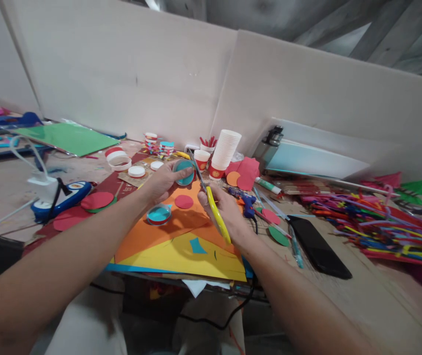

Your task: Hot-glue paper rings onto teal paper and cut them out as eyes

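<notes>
My left hand is closed on the edge of a round blue disc with a pale rim, held up above the orange paper. In my right hand is a pair of scissors with yellow handles. Their blades point up and away, close to the disc's right edge; whether they touch it I cannot tell. Below my left hand sits a shallow round piece with a blue top, beside a red paper circle. A small blue paper scrap lies on the yellow paper.
Stacked white paper cups stand at the back. To the right are a blue glue gun, a black phone and a heap of coloured pipe cleaners. A blue power strip with cables lies left.
</notes>
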{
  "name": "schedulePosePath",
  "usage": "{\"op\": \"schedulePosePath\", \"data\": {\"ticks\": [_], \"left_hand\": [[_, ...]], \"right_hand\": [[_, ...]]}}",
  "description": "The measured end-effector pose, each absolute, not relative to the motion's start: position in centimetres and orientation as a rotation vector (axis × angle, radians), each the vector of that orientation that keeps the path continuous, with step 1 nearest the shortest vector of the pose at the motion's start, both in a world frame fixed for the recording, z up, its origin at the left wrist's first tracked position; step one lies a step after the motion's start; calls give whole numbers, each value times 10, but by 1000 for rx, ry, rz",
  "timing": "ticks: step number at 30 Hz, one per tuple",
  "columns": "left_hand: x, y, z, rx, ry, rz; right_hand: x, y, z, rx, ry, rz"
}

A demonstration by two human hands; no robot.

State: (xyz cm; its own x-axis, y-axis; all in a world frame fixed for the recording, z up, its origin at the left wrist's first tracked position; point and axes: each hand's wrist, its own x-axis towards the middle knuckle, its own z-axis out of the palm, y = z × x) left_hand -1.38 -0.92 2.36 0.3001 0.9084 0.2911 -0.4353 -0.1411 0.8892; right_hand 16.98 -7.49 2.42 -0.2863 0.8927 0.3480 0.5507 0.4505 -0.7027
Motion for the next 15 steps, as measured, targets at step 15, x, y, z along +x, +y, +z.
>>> {"op": "schedulePosePath", "data": {"ticks": [15], "left_hand": [[-11,-9,20,1247,565,1269]], "right_hand": [[172,-70,18,-1161,-1994,598]]}}
